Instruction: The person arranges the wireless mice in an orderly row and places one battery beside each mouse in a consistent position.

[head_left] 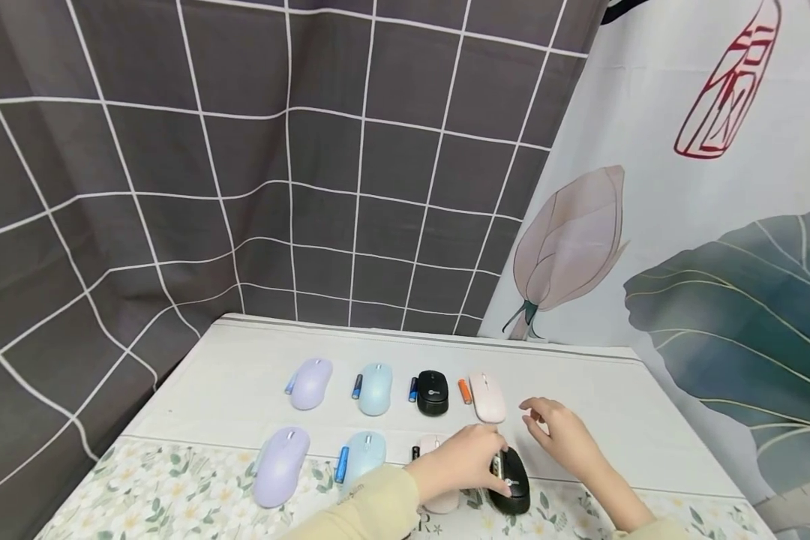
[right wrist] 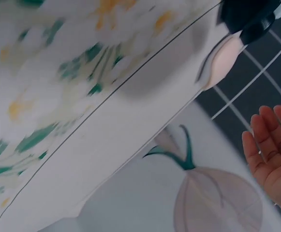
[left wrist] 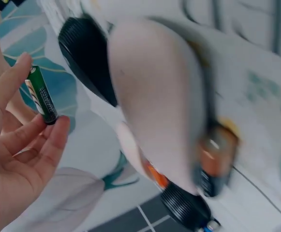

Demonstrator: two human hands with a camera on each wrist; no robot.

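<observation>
My left hand (head_left: 462, 459) pinches a green battery (left wrist: 43, 94) upright between thumb and fingers. In the head view this battery is just left of the front-row black mouse (head_left: 515, 487); I cannot tell whether they touch. Under my left forearm a pale pink mouse (head_left: 448, 501) is partly hidden, with a dark-ended battery (head_left: 415, 452) at its left. My right hand (head_left: 562, 439) hovers to the right of the back-row pink mouse (head_left: 488, 397), its fingers loosely bent and holding nothing. The right wrist view shows this hand (right wrist: 275, 154) too.
Behind are a purple mouse (head_left: 312, 383), a blue mouse (head_left: 375, 389) and a black mouse (head_left: 433, 392), each with a battery at its left. An orange battery (head_left: 464, 391) lies by the pink one. Another purple mouse (head_left: 281, 466) and blue mouse (head_left: 366, 456) are in front. Curtains (head_left: 324, 150) hang behind.
</observation>
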